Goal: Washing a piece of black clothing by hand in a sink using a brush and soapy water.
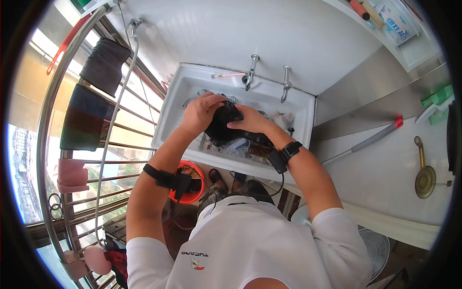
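Note:
Over a white sink (168, 103), my left hand (201, 113) and my right hand (251, 120) grip a wet black cloth item (220, 126), bunched between them. Its exact kind cannot be told. The left fingers pinch its upper left edge, while the right fingers curl on its right side. Beneath it lie soapy water and more wet cloth, partly hidden by my hands. A flat brown piece (260, 150) shows beside my right wrist, near the front of the sink.
Two metal taps (253, 72) (286, 84) stick out from the back wall. A pink stick-like brush (228, 75) lies on the sink's back ledge. Below the left front stands an orange-red bucket (198, 192). Cloths (106, 65) hang on the left window rails. A long-handled tool (378, 136) and ladle (425, 180) lie at right.

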Tool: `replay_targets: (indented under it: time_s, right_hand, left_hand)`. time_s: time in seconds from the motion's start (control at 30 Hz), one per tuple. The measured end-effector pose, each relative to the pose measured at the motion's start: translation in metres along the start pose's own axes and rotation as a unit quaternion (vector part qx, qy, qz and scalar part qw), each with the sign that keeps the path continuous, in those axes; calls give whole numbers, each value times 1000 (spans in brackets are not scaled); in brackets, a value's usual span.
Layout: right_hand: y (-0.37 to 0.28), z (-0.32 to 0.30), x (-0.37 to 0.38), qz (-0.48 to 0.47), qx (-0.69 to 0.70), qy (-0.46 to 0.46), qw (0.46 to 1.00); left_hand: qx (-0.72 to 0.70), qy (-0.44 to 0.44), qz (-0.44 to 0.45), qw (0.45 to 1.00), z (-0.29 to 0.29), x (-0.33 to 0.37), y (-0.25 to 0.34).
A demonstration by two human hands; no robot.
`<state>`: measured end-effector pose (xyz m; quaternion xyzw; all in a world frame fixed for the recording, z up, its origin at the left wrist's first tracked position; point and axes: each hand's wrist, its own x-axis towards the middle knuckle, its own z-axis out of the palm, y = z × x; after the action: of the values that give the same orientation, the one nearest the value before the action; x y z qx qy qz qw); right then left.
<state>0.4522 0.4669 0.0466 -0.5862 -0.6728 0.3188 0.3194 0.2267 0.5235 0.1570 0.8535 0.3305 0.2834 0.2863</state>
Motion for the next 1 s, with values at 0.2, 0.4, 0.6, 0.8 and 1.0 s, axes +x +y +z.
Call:
replay_targets:
  time_s: [0.2,0.4,0.6,0.8,1.0]
  right_hand:
    - [-57,-36,-7,28,0,36,999]
    - [-121,-65,7,9,81,173,982]
    - [-192,-128,29,61,121,239,962]
    - [-216,-209,26,72,2,309,948]
    - [-241,-244,12,100,-181,333,920]
  left_hand:
    - [-59,38,-25,997,-23,-12,-4]
    - [-41,71,-22,996,4,-24,-38]
    - [-2,32,-216,976,32,-39,-73]
    - [-192,6,-280,941,-92,13,-39]
    - [-223,125,-218,942,-181,59,20]
